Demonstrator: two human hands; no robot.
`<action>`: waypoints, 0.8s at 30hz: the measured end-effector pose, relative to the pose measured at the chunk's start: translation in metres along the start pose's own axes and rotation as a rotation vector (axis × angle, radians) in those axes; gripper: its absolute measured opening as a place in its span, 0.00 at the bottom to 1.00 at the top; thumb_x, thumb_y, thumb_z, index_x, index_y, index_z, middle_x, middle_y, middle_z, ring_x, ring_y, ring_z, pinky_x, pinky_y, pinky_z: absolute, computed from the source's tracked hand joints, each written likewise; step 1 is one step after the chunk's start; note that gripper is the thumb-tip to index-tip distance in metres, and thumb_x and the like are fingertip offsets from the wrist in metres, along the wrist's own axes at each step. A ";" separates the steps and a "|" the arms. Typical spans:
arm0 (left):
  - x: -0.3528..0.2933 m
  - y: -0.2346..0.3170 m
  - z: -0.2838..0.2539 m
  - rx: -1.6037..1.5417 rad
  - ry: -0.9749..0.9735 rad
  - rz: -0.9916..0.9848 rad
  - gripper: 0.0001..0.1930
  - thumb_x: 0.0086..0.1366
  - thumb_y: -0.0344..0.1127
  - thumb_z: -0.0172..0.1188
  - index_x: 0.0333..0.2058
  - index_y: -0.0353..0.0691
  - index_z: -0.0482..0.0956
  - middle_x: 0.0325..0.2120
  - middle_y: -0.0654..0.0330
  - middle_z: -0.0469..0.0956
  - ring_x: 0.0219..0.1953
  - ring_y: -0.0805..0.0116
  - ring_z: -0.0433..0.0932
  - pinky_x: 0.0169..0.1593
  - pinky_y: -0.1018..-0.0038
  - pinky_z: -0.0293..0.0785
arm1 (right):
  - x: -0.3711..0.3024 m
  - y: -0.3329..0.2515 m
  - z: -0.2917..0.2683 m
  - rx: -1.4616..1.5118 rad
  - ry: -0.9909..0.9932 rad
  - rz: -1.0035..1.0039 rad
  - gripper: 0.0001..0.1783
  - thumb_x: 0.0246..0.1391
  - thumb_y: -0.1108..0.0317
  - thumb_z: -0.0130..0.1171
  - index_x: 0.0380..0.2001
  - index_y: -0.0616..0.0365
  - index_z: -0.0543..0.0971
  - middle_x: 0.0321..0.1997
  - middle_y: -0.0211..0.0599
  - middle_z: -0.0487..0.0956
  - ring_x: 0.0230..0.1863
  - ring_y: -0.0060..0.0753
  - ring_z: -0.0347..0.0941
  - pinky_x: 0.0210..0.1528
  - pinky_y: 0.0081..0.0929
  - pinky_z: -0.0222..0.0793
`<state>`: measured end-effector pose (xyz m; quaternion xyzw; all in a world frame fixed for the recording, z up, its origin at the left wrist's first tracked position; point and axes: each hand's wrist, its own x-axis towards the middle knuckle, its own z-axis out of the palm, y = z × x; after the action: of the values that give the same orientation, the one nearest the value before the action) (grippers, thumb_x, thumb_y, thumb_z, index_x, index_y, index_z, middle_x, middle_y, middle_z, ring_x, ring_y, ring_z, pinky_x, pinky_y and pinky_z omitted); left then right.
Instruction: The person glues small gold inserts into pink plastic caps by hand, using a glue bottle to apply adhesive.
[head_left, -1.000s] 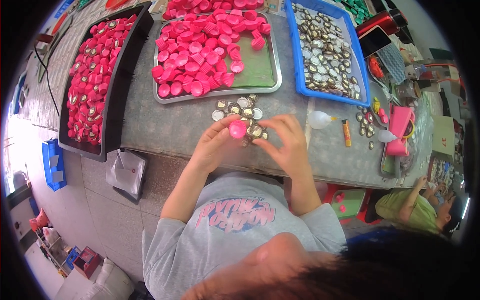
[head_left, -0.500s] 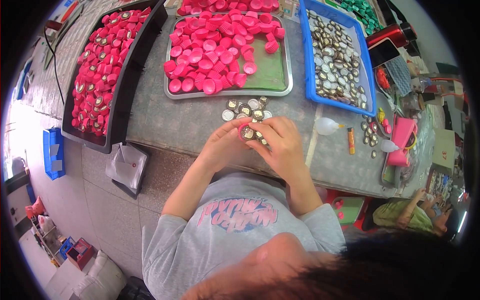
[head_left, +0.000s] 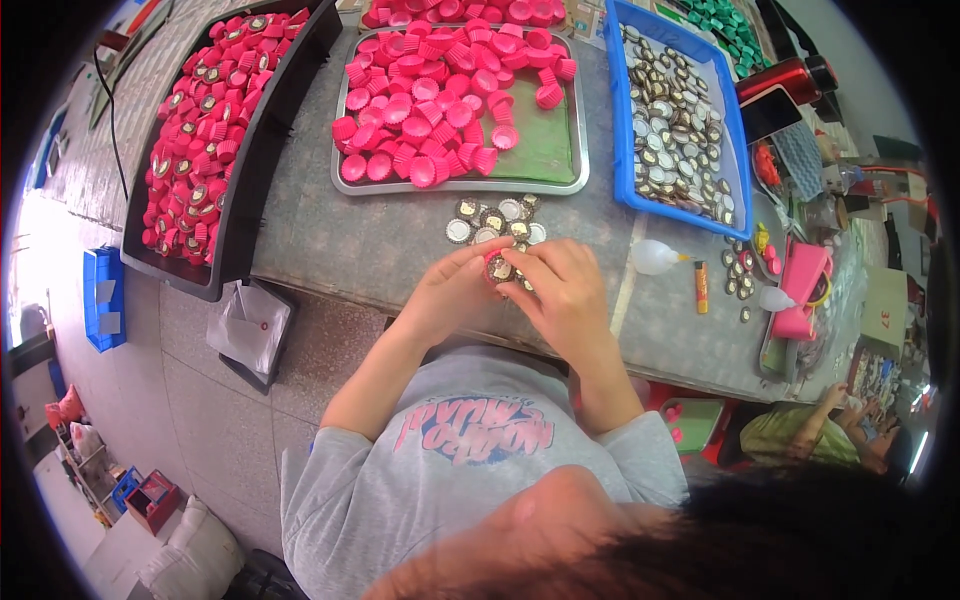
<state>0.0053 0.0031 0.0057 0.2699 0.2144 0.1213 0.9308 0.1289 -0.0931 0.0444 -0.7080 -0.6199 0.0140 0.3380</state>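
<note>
Close to the table's front edge, my left hand [head_left: 440, 292] pinches a small pink fluted cup [head_left: 489, 261]. A round dark cap [head_left: 501, 268] with a pale picture sits at the cup's opening; how deep it lies is hidden by the fingers. My right hand [head_left: 568, 290] is closed on the same pair from the right, thumb and fingertips at the cap. Just beyond my fingers lies a loose cluster of crimped caps [head_left: 490, 220], some picture side up, some showing silvery undersides. Farther back, a metal tray [head_left: 455, 188] with a green bottom holds a heap of pink fluted cups [head_left: 425, 115].
At the left stands a long black bin [head_left: 240, 190] of pink cups with caps. A blue tray [head_left: 621, 150] of loose caps is back right. Rightward lie a white squeeze bottle [head_left: 654, 257], an orange tube [head_left: 702, 287] and a pink holder [head_left: 803, 287]. Another person [head_left: 800, 435] sits far right.
My right fingertips have shifted slightly over the cap, and the cup has turned a little between my hands. The whole view has moved slightly; the trays and loose caps stay put.
</note>
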 end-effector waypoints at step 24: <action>0.005 -0.013 -0.022 0.688 -0.091 0.282 0.19 0.54 0.21 0.46 0.46 0.36 0.67 0.40 0.60 0.70 0.42 0.73 0.68 0.46 0.77 0.64 | -0.015 0.003 0.021 0.822 -0.127 0.521 0.12 0.49 0.67 0.49 0.36 0.63 0.69 0.28 0.35 0.71 0.31 0.26 0.69 0.34 0.22 0.63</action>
<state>0.0005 0.0036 -0.0199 0.5988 0.1618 0.1572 0.7685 0.1191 -0.0969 0.0204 -0.6452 -0.3848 0.3848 0.5362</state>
